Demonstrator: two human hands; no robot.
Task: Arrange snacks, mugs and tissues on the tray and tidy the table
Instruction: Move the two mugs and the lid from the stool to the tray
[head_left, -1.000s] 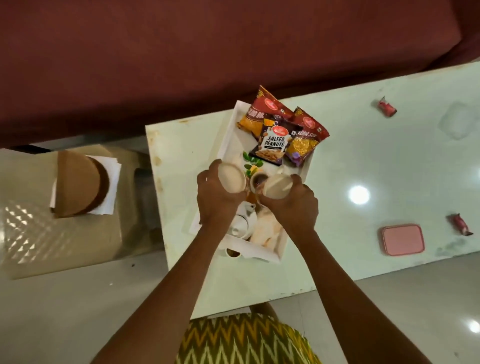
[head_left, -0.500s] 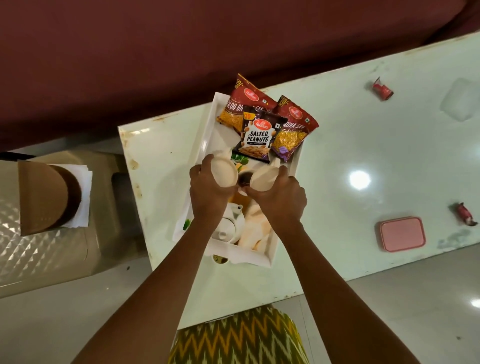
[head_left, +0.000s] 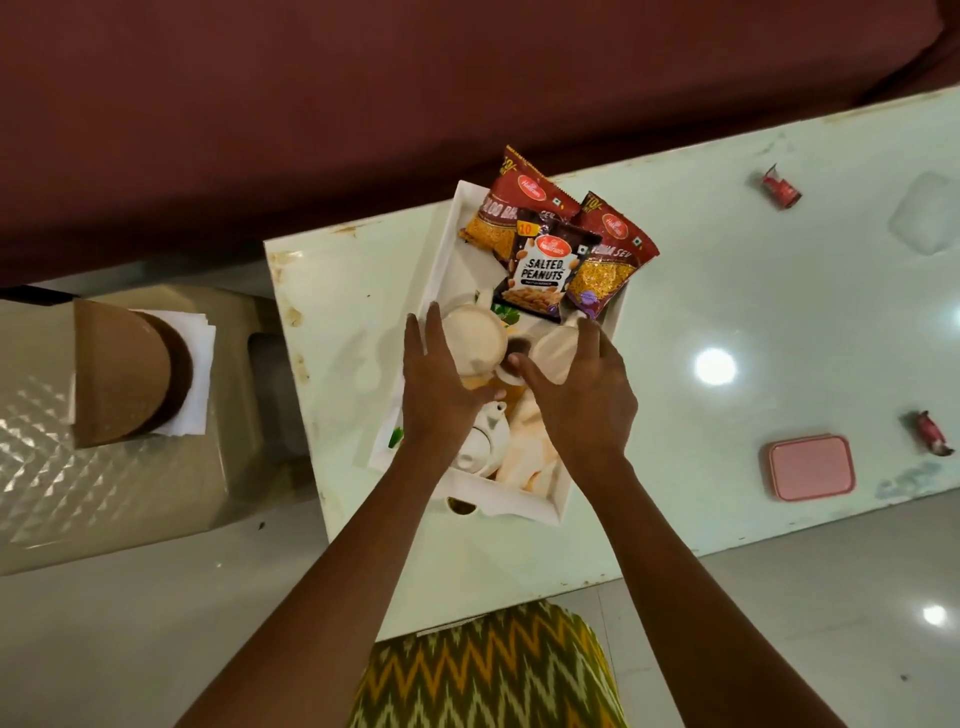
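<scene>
A white tray (head_left: 511, 505) sits at the left end of the pale table (head_left: 727, 291). Three snack packets lie at its far end, with the salted peanuts packet (head_left: 543, 270) on top. Two cream mugs stand in the middle of the tray, the left mug (head_left: 475, 340) and the right mug (head_left: 556, 347), with a small dark cup between them. A white teapot (head_left: 480, 441) and cream tissues (head_left: 530, 452) fill the near end. My left hand (head_left: 441, 387) rests beside the left mug with straight fingers. My right hand (head_left: 579, 402) hovers over the right mug, fingers spread.
On the table to the right lie a pink box (head_left: 810, 467), two red wrappers (head_left: 779, 189) (head_left: 932, 439) and a clear lid (head_left: 924, 213). A brown round object on white napkins (head_left: 124, 374) sits on a beige seat at left. A maroon sofa lies beyond.
Both hands were closed around the two mugs; the mugs now stand in the tray and both hands have opened, fingers straightened.
</scene>
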